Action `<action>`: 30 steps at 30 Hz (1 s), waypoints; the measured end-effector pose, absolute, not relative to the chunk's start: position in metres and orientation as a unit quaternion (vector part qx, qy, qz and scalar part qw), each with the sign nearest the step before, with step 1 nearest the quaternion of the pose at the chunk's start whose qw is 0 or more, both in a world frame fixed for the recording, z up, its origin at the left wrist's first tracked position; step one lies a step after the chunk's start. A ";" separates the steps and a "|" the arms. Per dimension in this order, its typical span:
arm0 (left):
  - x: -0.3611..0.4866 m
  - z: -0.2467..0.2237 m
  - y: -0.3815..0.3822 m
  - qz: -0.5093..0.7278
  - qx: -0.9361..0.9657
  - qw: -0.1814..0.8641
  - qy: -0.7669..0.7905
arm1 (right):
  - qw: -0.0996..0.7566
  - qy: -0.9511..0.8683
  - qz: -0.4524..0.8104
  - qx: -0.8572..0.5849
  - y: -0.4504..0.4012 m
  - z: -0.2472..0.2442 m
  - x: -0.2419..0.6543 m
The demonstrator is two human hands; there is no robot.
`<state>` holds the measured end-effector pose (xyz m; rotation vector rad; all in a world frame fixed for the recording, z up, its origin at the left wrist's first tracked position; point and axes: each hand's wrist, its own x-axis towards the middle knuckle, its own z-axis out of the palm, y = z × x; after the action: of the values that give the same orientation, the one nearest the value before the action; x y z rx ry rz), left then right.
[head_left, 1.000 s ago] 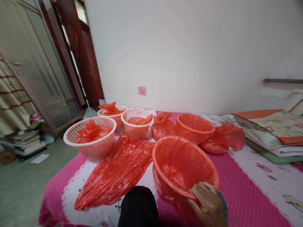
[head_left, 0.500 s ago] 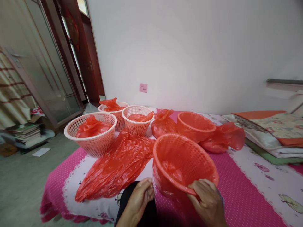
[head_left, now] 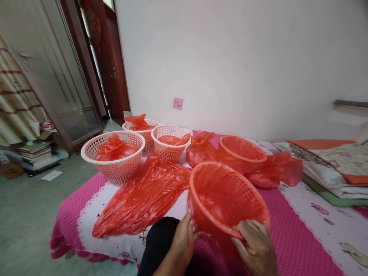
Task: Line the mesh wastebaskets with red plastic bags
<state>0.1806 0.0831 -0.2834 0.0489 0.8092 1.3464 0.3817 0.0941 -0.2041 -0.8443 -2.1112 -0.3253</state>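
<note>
A basket (head_left: pixel 230 191) covered over its rim with a red plastic bag (head_left: pixel 201 218) stands tilted toward me on the bed. My right hand (head_left: pixel 254 243) is closed on its near rim, thumb outside and fingers over the edge. At the basket's lower left side, my left hand (head_left: pixel 185 235) has its fingers curled against the bag, seemingly pinching it; the fingertips are partly hidden. More red film lies bunched inside at the basket's bottom. Left of it, a loose red plastic bag (head_left: pixel 143 195) is spread crumpled across the sheet.
Pink-white baskets holding red bags, including a left basket (head_left: pixel 123 168) and a middle basket (head_left: pixel 169 151), stand behind. Farther right are a tied red bag (head_left: pixel 198 149) and a second bag-covered basket (head_left: pixel 243 151). Folded bedding (head_left: pixel 324 168) lies right, before the white wall (head_left: pixel 230 69).
My left hand has moved right and up to the basket's side, against the bag. The right hand keeps its hold on the rim. The view has shifted slightly.
</note>
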 end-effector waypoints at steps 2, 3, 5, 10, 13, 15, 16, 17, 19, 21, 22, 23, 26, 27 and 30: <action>0.178 -0.282 0.086 0.612 0.014 0.718 0.333 | 0.409 -0.838 -0.130 -0.336 0.095 -0.205 0.382; 0.176 -0.281 0.087 0.616 0.007 0.718 0.324 | 0.407 -0.839 -0.131 -0.337 0.095 -0.205 0.382; 0.173 -0.280 0.092 0.626 -0.020 0.711 0.319 | 0.402 -0.841 -0.131 -0.339 0.095 -0.207 0.382; 0.166 -0.269 0.113 0.663 -0.092 0.676 0.308 | 0.401 -0.841 -0.136 -0.337 0.094 -0.206 0.383; 0.157 -0.266 0.130 0.671 -0.111 0.669 0.301 | 0.403 -0.842 -0.138 -0.331 0.094 -0.205 0.383; 0.150 -0.268 0.139 0.669 -0.123 0.666 0.306 | 0.402 -0.844 -0.135 -0.327 0.094 -0.204 0.383; 0.145 -0.270 0.142 0.666 -0.129 0.666 0.311 | 0.401 -0.845 -0.133 -0.327 0.094 -0.205 0.383; 0.142 -0.272 0.145 0.661 -0.134 0.667 0.317 | 0.400 -0.846 -0.132 -0.328 0.095 -0.205 0.383; 0.135 -0.274 0.147 0.652 -0.143 0.668 0.329 | 0.397 -0.847 -0.131 -0.327 0.095 -0.205 0.384; 0.132 -0.273 0.148 0.644 -0.142 0.677 0.327 | 0.396 -0.849 -0.133 -0.323 0.095 -0.204 0.384; 0.132 -0.270 0.148 0.641 -0.136 0.685 0.319 | 0.396 -0.850 -0.135 -0.321 0.095 -0.204 0.383; 0.132 -0.267 0.148 0.639 -0.129 0.693 0.307 | 0.396 -0.850 -0.136 -0.320 0.095 -0.203 0.383; 0.133 -0.257 0.151 0.636 -0.114 0.710 0.281 | 0.396 -0.849 -0.138 -0.321 0.095 -0.202 0.383; 0.132 -0.255 0.154 0.637 -0.116 0.709 0.280 | 0.397 -0.849 -0.137 -0.321 0.095 -0.202 0.382; 0.127 -0.256 0.161 0.654 -0.135 0.684 0.294 | 0.396 -0.850 -0.132 -0.321 0.095 -0.202 0.383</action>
<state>0.1274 0.1611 -0.2560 -0.3026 0.6579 1.4664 0.3827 0.0946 -0.2024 -0.8146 -2.1534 -0.3348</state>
